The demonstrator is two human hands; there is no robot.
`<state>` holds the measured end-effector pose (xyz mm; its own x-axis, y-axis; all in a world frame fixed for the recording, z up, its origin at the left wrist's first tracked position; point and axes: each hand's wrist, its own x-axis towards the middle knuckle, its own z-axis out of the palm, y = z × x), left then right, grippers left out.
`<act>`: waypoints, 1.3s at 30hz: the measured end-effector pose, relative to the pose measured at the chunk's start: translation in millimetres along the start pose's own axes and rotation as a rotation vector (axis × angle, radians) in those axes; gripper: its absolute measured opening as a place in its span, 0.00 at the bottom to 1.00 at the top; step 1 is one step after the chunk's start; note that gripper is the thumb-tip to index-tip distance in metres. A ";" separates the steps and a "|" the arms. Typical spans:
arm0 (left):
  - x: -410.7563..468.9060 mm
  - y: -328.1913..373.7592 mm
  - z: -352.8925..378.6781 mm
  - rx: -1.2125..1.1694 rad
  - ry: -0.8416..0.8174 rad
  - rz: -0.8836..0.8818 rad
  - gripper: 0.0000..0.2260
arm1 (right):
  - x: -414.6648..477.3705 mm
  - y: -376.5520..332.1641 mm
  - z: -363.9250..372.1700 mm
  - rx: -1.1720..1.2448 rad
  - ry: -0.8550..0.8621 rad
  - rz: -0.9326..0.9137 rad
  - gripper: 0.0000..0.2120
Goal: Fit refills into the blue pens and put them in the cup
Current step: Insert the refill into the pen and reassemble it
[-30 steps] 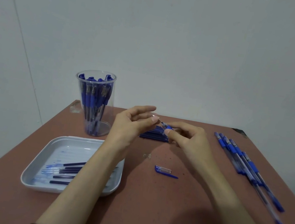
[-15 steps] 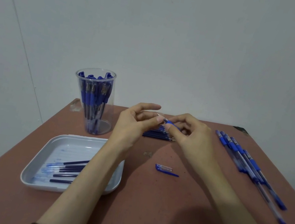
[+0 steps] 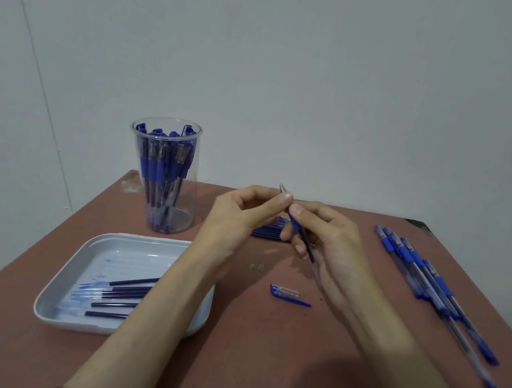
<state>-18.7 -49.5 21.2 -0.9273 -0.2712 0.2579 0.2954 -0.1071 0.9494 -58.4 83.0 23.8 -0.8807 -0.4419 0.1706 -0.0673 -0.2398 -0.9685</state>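
Pen (image 3: 302, 237), held up right of the cup (image 3: 162, 178), is tilted steeper than a second ago. The left hand (image 3: 244, 215) pinches its tip and the right hand (image 3: 336, 254) grips the barrel, probably tightening. Right of the cup lie one cap (image 3: 287, 294) and about six pens (image 3: 434, 291). In front of it, the tray (image 3: 125, 239) holds five refills (image 3: 119, 296).

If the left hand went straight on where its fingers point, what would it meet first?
Probably the right hand: the left hand points rightward at the pen both hold, with the right hand's fingers just beyond its fingertips. Depth is unclear.
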 end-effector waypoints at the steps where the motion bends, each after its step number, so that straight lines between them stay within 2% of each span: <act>1: 0.1 0.3 -0.9 0.015 -0.008 0.002 0.09 | -0.2 -0.1 -0.2 0.001 0.004 0.002 0.06; 3: -0.4 2.7 0.2 0.043 -0.042 0.007 0.07 | -0.3 -0.4 -1.0 -0.007 0.014 0.001 0.07; 6: -3.0 4.2 5.8 0.055 -0.081 0.015 0.09 | -1.6 0.9 0.6 -0.046 -0.011 0.005 0.10; 10: -3.1 3.1 5.2 0.028 -0.074 -0.025 0.15 | -3.7 -2.1 3.9 0.111 -0.072 0.009 0.08; 12: -0.1 1.6 0.0 -0.014 -0.014 -0.054 0.13 | -2.7 -5.7 1.3 0.163 -0.047 -0.003 0.07; 14: 0.3 3.0 -1.5 -0.014 0.028 -0.054 0.09 | -0.9 -6.0 -2.0 0.137 -0.013 -0.011 0.06; 18: -3.6 5.5 4.4 0.021 0.018 -0.008 0.12 | -0.8 -0.2 0.1 0.003 0.031 -0.014 0.04; 21: -5.1 4.7 7.0 0.046 0.041 0.002 0.08 | -1.2 2.5 2.5 -0.016 0.030 -0.024 0.03; 24: -5.5 6.2 6.6 -0.010 0.003 -0.031 0.06 | -0.6 3.5 2.8 0.082 -0.047 0.047 0.07; 27: -7.0 12.8 6.0 -0.066 -0.080 -0.058 0.08 | -2.3 1.5 2.5 0.177 -0.159 0.114 0.08; 34: -6.5 14.7 8.3 -0.084 -0.147 -0.044 0.09 | -3.0 0.3 1.3 0.336 -0.224 0.242 0.06; 37: -3.5 11.4 8.1 0.035 -0.128 -0.022 0.12 | 1.1 -2.8 -2.7 0.272 -0.171 0.206 0.08; 39: -2.6 9.5 6.6 0.211 -0.094 -0.021 0.14 | 4.8 -4.0 -9.0 0.224 -0.059 0.171 0.10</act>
<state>-15.0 -43.4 30.7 -0.9529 -0.1796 0.2444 0.2309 0.0930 0.9685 -66.6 89.6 26.9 -0.8411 -0.5402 0.0253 0.1906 -0.3399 -0.9209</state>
